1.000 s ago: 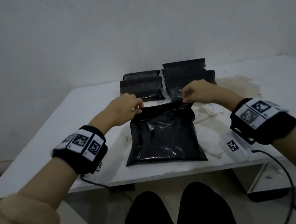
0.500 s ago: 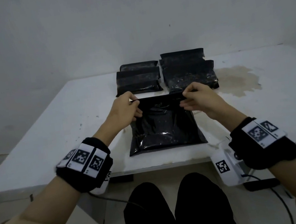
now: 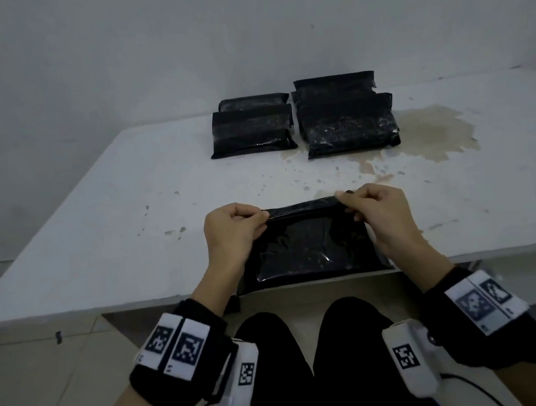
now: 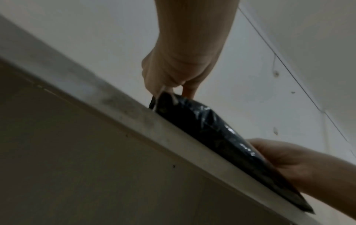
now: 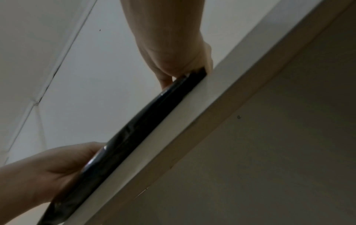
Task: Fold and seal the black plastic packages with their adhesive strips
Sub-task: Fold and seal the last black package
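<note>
A glossy black plastic package (image 3: 310,248) lies flat at the front edge of the white table (image 3: 126,221), its near edge level with the rim. My left hand (image 3: 260,217) pinches its far left corner and my right hand (image 3: 344,199) pinches its far right corner, with the top strip raised between them. In the left wrist view my left hand (image 4: 167,91) grips the end of the package (image 4: 221,134), and my right hand (image 4: 289,159) is at the other end. The right wrist view has my right hand (image 5: 185,73) on the package (image 5: 134,129).
Two stacks of black packages stand at the back of the table, a left stack (image 3: 252,130) and a taller right stack (image 3: 347,117). A brown stain (image 3: 434,133) spreads beside the right stack. My knees in dark trousers (image 3: 313,350) are under the front edge.
Both hands have drawn the package toward me, so its near edge has gone from a little inside the table to the front rim. They still pinch the same far corners.
</note>
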The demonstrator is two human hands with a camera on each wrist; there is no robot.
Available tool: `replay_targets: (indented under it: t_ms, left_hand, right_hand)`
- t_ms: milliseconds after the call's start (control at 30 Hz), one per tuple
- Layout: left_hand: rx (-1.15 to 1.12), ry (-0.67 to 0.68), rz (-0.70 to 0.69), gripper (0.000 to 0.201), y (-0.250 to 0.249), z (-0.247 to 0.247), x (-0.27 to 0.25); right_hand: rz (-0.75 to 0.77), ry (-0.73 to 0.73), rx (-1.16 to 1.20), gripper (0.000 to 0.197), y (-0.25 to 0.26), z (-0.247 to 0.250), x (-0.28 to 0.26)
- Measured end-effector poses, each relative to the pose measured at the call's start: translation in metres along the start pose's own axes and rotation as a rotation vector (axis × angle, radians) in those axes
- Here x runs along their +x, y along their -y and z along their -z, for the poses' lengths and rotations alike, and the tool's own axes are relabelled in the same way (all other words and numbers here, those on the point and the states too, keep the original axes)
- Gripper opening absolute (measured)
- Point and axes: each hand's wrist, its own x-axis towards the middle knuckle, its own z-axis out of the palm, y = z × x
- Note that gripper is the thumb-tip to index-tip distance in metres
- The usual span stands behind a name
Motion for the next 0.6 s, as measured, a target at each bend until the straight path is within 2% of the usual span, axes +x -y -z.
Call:
replay_targets:
  t_ms: [133, 267, 367, 467, 600]
  left_hand:
    - [-0.093, -0.081, -0.026, 0.020, 0.007, -0.007, -0.013]
    - [-0.164, -0.137, -0.054, 0.025, 0.011, -0.011, -0.022]
    - [-0.227, -0.184, -0.054, 0.025, 0.010, -0.013, -0.026]
    - [-0.218, -0.234, -0.070, 0.027, 0.012, -0.015, -0.026]
    - [-0.158, -0.298, -0.090, 0.019, 0.015, -0.018, -0.028]
  right_hand:
    - [0.011, -0.062, 0.056, 0.018, -0.005, -0.006, -0.009]
    - [-0.005, -0.147, 0.144, 0.031, -0.010, -0.009, -0.014]
    - [0.026, -0.172, 0.115, 0.038, -0.011, -0.011, -0.016]
    - [0.079, -0.210, 0.013, 0.037, -0.012, -0.014, -0.021]
    - [0.132, -0.268, -0.051, 0.035, -0.013, -0.017, -0.026]
